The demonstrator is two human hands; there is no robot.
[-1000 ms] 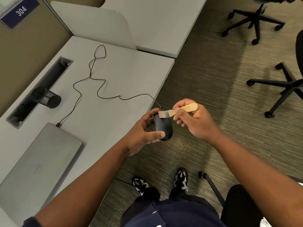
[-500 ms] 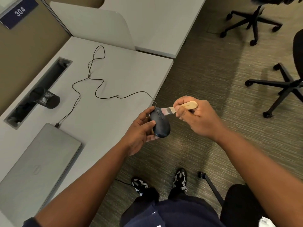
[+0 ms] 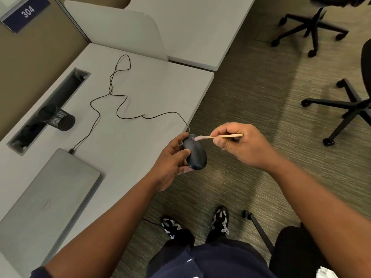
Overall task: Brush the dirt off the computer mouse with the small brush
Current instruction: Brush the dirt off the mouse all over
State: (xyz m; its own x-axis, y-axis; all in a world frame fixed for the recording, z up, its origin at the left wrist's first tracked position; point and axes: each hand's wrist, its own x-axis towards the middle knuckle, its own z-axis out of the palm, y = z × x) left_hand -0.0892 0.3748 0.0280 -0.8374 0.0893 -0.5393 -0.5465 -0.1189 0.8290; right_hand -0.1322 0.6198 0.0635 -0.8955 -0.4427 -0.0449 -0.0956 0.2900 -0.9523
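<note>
My left hand (image 3: 172, 161) grips a black computer mouse (image 3: 195, 153) just past the desk's right edge, thumb on its left side and fingers under it. The mouse's top faces up and its black cable (image 3: 120, 105) trails back over the desk. My right hand (image 3: 241, 145) pinches the thin wooden handle of a small brush (image 3: 216, 137). The brush lies edge-on, and its pale bristles touch the front end of the mouse near the buttons.
A closed grey laptop (image 3: 48, 197) lies on the grey desk (image 3: 140, 87) at the left, with the cable plugged in. A black mesh cup (image 3: 60, 119) stands by the cable trough (image 3: 50, 105). Office chair bases (image 3: 345, 109) stand on the carpet to the right.
The brush has rolled from flat to edge-on and stroked across the mouse's front. My left hand has turned the mouse so more of its top faces up.
</note>
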